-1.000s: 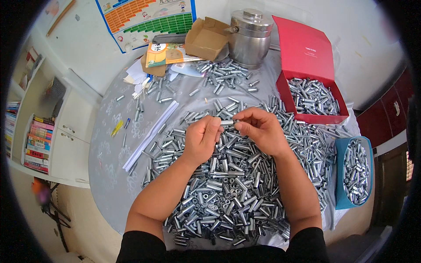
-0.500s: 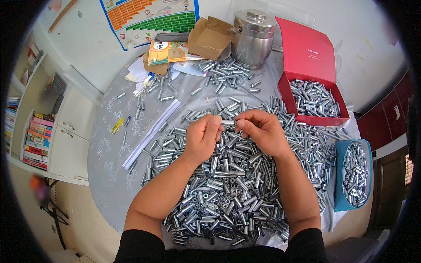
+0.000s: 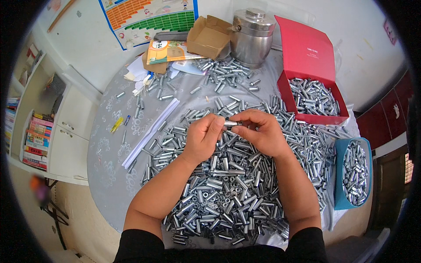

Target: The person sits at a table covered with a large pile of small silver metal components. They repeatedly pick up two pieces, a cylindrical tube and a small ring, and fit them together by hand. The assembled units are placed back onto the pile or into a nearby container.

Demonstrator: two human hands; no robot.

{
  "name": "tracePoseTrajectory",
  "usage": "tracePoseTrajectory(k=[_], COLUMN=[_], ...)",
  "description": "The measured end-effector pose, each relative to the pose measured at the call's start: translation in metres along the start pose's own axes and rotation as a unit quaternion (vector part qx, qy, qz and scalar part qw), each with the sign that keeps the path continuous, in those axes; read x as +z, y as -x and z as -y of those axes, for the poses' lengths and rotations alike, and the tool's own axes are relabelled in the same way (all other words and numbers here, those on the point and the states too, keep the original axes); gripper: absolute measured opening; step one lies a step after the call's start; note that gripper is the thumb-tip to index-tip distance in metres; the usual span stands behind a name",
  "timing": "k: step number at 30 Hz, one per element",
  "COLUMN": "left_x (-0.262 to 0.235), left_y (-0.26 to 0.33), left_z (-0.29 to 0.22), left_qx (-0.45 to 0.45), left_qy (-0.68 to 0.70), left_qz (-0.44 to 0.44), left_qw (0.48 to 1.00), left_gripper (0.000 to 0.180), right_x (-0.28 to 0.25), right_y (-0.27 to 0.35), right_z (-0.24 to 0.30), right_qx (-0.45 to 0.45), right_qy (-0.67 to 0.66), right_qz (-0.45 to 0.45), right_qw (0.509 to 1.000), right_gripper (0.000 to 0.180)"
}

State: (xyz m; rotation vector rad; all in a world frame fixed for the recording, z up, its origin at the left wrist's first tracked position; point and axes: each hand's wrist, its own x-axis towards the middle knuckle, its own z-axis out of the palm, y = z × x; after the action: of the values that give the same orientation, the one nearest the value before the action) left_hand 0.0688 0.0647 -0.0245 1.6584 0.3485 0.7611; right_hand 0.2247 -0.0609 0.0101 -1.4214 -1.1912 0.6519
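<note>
Above a big heap of shiny metal sleeves, bolts and nuts (image 3: 219,193), my two hands meet over one short metal sleeve (image 3: 230,123). My left hand (image 3: 204,136) grips its left end between thumb and fingers. Around its right end, my right hand (image 3: 256,131) is closed in a pinch. The fingers partly cover the sleeve, so whether a bolt sits inside it cannot be made out. It lies roughly level.
An open red box (image 3: 318,119) and a teal fabric bin (image 3: 337,175), both full of metal anchors, stand at the right. Behind are a steel pot (image 3: 252,41), a cardboard box (image 3: 208,41) and books (image 3: 175,51). A folded white paper strip (image 3: 151,133) lies left of the heap.
My right hand has shifted slightly left, its fingers closing further over the sleeve's right end. My left hand keeps its grip almost in place.
</note>
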Motion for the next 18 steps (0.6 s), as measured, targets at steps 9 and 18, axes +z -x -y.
tracePoseTrajectory(k=[9, 18], left_x=[-0.001, -0.003], left_y=[0.0, 0.002], left_z=[0.004, 0.0], left_qx=[0.007, -0.014], left_qy=[0.013, 0.004], left_qz=[-0.014, -0.063], left_qw=[1.0, 0.998], left_gripper=[0.041, 0.035], right_x=[-0.003, -0.011], right_y=[-0.005, 0.002], right_z=[-0.001, 0.002], right_qx=[-0.1, 0.031], right_qy=[0.033, -0.035], right_qz=[-0.051, -0.02], right_qw=[0.993, 0.999], right_gripper=[0.024, 0.01])
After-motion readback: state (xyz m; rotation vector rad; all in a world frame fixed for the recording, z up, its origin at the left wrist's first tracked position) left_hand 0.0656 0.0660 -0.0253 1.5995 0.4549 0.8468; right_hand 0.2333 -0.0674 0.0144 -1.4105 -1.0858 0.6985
